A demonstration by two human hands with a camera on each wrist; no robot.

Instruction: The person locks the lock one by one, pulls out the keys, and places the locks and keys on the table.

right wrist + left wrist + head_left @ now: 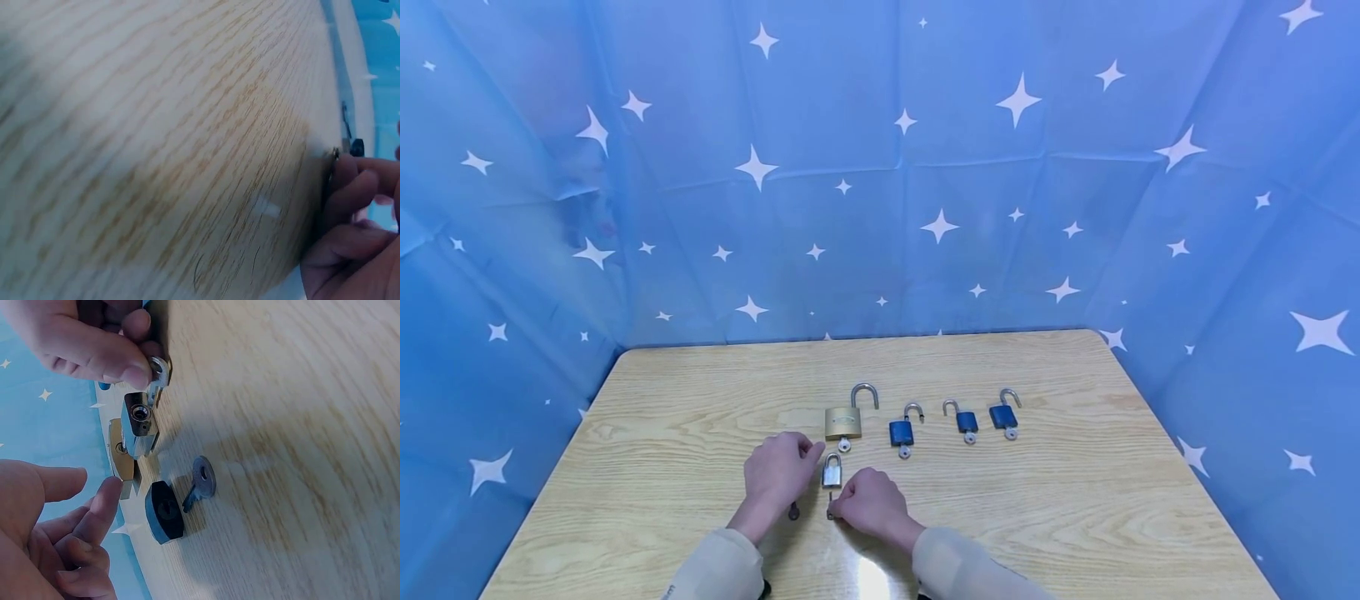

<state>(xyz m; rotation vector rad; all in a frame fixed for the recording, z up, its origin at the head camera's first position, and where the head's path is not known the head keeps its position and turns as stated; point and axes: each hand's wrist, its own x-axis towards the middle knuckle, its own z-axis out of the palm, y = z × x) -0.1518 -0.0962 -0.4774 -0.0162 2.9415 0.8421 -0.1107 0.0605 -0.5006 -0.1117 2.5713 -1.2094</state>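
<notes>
Four padlocks point(842, 423) are open; apparently pending are the closed silver padlock point(831, 477) at ten o'clock from the right hand point(871, 502), which pinches a key point(831, 515), and the black padlock point(164, 515) beside the half-open, empty left hand point(778, 468).

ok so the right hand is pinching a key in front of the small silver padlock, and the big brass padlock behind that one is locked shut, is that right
Not quite: the brass padlock is open. The head view shows its shackle raised, with one end free. The right hand does pinch a key in front of the silver padlock.
</notes>
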